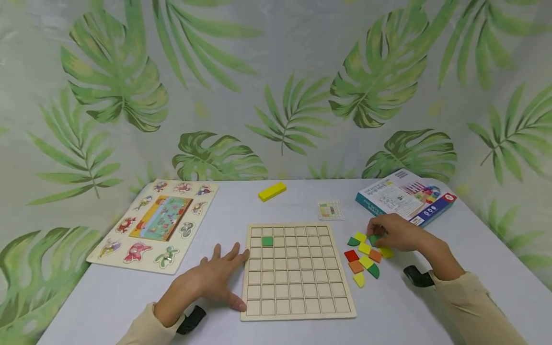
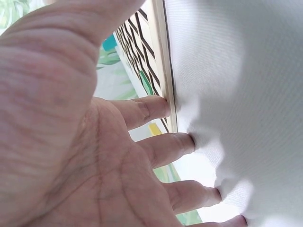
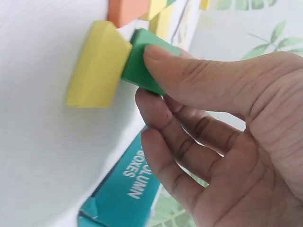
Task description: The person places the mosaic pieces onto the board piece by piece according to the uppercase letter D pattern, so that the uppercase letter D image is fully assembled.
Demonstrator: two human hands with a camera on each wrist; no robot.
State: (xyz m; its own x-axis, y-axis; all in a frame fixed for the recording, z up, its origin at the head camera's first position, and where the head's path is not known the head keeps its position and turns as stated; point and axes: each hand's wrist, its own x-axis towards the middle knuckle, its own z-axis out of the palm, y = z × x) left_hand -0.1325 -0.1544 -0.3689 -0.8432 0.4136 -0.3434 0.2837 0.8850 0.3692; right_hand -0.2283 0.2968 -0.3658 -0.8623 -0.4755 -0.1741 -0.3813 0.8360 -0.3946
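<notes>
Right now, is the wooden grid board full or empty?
Nearly empty: the grid board holds one green square; its other cells are bare.

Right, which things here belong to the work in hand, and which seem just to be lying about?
In use, it seems:
grid board with one green square, the left hand at its edge
green piece pinched by the right hand
loose coloured pieces
pattern card, probably

Apparently lying about:
animal puzzle board
yellow block
box

Beige left sleeve [image 1: 146, 328], matching right sleeve [image 1: 472, 302], both ending behind the hands [image 1: 217, 279], a black wrist camera [image 1: 192, 320] beside each!
</notes>
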